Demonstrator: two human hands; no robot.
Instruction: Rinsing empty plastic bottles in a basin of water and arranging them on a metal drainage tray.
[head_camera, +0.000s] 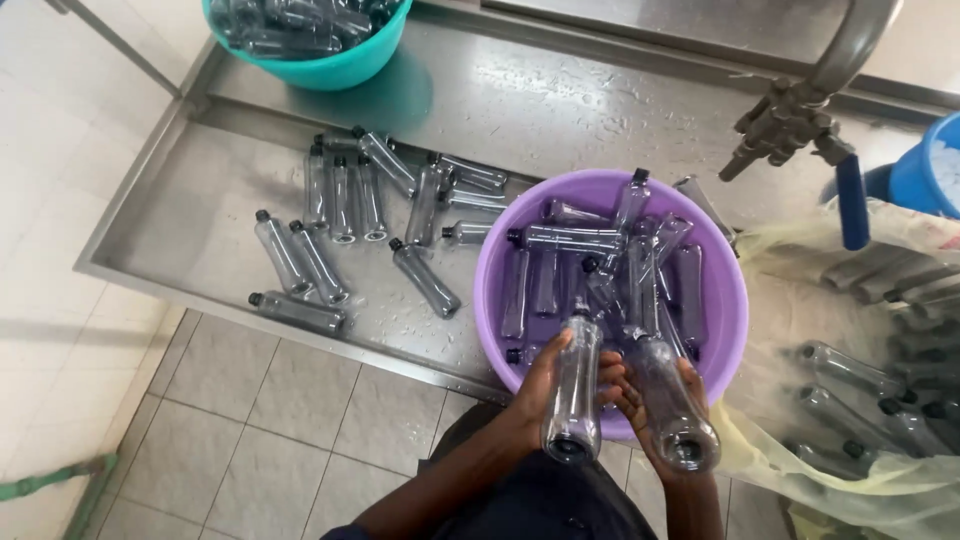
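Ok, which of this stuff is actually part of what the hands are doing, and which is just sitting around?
In use:
left hand holding a clear bottle
right hand holding a second bottle
purple basin of bottles in water

Lying about:
capped bottles on the steel tray
teal basin
tap
blue tub
plastic bag of bottles

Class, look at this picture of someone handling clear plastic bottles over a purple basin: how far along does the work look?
Looks done: capped bottles lie wet on the steel counter. In hand: the left hand and right hand each hold one bottle over the purple basin. Left: many bottles float in it, and more wait in the yellowish bag.
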